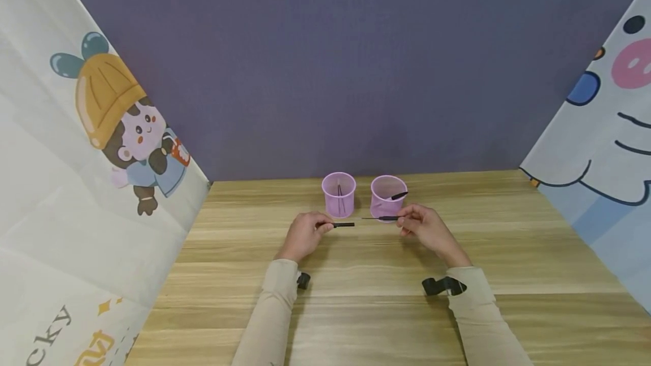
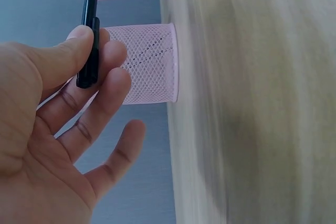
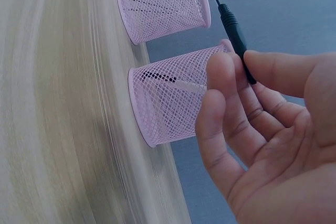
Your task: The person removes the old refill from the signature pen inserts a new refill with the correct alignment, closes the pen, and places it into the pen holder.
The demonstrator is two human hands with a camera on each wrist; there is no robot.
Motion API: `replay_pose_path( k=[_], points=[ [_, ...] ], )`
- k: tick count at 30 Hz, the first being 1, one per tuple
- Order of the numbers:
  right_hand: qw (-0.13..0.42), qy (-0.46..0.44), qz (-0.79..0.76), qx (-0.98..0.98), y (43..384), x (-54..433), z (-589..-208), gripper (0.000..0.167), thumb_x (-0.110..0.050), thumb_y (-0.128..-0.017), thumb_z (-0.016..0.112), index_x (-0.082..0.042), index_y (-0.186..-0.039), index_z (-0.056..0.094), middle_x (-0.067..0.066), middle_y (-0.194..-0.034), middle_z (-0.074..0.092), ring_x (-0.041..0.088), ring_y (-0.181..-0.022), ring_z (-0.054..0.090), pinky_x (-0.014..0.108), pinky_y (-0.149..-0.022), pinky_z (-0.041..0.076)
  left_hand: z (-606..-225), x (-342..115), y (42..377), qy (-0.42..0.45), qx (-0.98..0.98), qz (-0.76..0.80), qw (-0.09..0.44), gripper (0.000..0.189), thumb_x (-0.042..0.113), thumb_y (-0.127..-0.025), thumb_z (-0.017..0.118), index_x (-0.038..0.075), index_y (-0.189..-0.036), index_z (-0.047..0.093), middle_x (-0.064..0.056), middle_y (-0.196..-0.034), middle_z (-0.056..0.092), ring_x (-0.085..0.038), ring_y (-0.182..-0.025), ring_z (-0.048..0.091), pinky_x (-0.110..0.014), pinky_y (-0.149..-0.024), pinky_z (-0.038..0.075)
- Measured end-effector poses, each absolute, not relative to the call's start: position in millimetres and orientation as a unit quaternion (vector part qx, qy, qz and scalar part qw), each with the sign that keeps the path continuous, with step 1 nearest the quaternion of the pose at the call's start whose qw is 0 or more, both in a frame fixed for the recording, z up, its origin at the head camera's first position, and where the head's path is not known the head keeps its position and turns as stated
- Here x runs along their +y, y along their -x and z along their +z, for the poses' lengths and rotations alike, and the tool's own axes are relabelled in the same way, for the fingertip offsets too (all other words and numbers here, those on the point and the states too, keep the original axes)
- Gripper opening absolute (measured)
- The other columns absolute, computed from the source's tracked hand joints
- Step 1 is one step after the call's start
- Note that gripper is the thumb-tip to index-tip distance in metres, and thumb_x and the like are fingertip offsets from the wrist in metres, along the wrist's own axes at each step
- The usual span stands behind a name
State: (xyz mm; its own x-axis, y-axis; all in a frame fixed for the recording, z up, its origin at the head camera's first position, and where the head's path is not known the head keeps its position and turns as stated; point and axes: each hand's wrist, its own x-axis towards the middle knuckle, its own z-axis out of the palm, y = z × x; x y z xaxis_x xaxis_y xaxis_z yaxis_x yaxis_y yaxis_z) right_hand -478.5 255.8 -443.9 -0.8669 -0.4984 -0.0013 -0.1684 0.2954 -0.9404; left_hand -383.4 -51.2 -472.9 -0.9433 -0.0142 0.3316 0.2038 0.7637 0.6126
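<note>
Between thumb and fingertips, my left hand pinches a black pen with a clip, its free end aimed right. My right hand pinches a slim screwdriver by its black handle; the thin shaft points left toward the pen, a short gap between them. Both tools are held level in front of two pink mesh pen holders. The left holder contains thin dark sticks. In the right holder leans a black-tipped implement with a pale section. The remaining fingers of the left hand are spread loosely.
A wood-grain table lies under both forearms. Behind the holders rises a dark blue-grey panel. Printed white sheets hang at the left and right. Each wrist wears a black camera mount.
</note>
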Motion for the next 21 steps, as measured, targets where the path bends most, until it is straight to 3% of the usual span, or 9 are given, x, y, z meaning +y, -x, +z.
replay_pose_path(
  k=[10, 16, 21],
  points=[
    [0.150, 0.211, -0.552, 0.793, 479.3, 257.0, -444.6, 0.023, -0.002, -0.100, 0.059, 0.013, -0.118, 0.057, 0.023, -0.098, 0.068, 0.013, -0.076, 0.069, 0.035, -0.075, 0.063, -481.4, -48.8, 386.4, 0.054, -0.933, -0.318, 0.157, 0.008, 0.017, -0.093, 0.074, 0.013, -0.097, 0.080, -0.004, -0.102, 0.079, -0.020, -0.096, 0.075, -0.038, -0.090, 0.060],
    [0.152, 0.208, -0.550, 0.795, 478.2, 255.7, -443.0, 0.024, -0.003, -0.100, 0.060, 0.012, -0.117, 0.057, 0.016, -0.094, 0.069, 0.013, -0.076, 0.068, 0.034, -0.075, 0.063, -483.8, -47.2, 386.6, 0.050, -0.942, -0.305, 0.133, 0.008, 0.018, -0.092, 0.075, 0.014, -0.097, 0.080, -0.003, -0.105, 0.079, -0.020, -0.100, 0.074, -0.038, -0.092, 0.059],
    [0.156, 0.211, -0.551, 0.792, 478.5, 255.5, -443.1, 0.024, -0.003, -0.100, 0.060, 0.013, -0.118, 0.057, 0.020, -0.097, 0.068, 0.011, -0.076, 0.067, 0.034, -0.076, 0.063, -485.1, -44.6, 386.9, 0.047, -0.950, -0.287, 0.115, 0.008, 0.019, -0.092, 0.075, 0.015, -0.098, 0.080, -0.002, -0.106, 0.079, -0.021, -0.102, 0.074, -0.039, -0.096, 0.058]
  ],
)
